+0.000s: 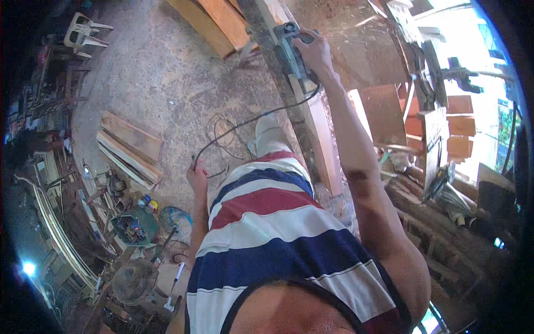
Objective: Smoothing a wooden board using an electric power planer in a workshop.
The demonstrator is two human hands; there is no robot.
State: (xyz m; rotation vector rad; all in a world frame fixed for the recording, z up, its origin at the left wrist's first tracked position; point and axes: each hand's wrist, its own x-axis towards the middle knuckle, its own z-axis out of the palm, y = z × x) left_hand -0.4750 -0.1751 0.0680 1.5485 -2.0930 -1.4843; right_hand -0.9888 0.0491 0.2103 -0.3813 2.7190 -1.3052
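Observation:
My right hand is wrapped round the handle of a dark electric hand planer. The planer rests on a long wooden beam that runs from the top of the head view down to my right side. From the planer's rear a black power cord curves across to the left. My left hand, low beside my body, has its fingers closed round this cord. Beyond the left hand the cord drops toward the floor, where loops of it lie.
Wide planks lie at the top, with shavings on a brown board right of the beam. A stack of boards lies on the floor at left. A white plastic chair, a fan and a green bin stand farther left.

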